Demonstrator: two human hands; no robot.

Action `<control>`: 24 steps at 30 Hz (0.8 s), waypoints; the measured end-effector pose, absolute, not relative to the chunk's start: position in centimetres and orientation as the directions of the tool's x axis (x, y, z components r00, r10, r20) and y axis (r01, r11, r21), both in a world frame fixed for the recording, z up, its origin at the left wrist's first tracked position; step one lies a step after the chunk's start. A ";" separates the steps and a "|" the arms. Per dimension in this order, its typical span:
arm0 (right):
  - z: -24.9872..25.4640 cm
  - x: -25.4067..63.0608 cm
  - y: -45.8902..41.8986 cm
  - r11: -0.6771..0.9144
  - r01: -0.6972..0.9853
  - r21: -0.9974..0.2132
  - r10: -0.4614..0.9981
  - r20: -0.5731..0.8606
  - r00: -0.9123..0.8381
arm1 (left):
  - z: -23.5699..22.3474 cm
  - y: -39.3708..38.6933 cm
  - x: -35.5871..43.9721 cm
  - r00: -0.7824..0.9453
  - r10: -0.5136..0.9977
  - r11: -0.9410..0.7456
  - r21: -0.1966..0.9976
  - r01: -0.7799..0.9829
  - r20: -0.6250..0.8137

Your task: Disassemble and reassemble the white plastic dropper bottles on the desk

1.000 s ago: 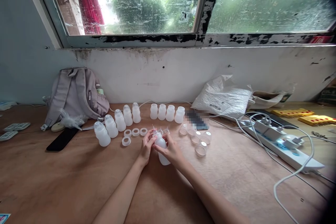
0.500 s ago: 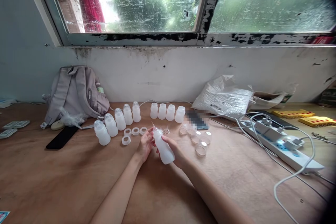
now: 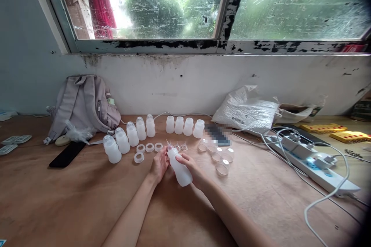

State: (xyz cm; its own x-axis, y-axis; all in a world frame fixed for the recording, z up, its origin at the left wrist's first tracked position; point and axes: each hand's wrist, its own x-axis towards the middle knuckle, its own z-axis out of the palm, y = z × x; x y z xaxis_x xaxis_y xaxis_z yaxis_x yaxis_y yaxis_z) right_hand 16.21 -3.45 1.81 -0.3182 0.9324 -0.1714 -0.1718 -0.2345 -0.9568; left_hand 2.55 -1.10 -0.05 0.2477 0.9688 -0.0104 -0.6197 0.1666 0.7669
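Observation:
A small white plastic bottle lies tilted in my right hand, whose fingers wrap round its body, neck pointing up and left. My left hand is at the bottle's neck, fingers curled against the clear nozzle tip there. Just beyond my hands lie white rings, a few clear nozzle tips and clear round caps. A curved row of capped bottles stands at the left, and open bottles stand in a row by the wall.
A grey backpack leans on the wall at the left, with a black phone before it. A white plastic bag lies at the right. A power strip with white cables and yellow pieces fills the right side.
The bottle has tipped from near upright to slanted in my right hand. My left hand has slid from the bottle's side to its neck.

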 end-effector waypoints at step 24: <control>0.3 16.0 -2.6 0.152 0.157 -0.976 0.981 0.130 -0.142 | -0.1 -1.6 3.5 0.038 0.999 0.045 0.840 -0.540 -0.028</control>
State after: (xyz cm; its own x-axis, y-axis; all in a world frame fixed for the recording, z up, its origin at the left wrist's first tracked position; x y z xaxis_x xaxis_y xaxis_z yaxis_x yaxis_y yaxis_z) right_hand 16.01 -2.61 0.31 -0.1423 0.9813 0.1299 0.1569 0.1519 -0.9759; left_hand 3.47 -1.61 -0.08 0.0382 0.9989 -0.0284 -0.5404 0.0446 0.8402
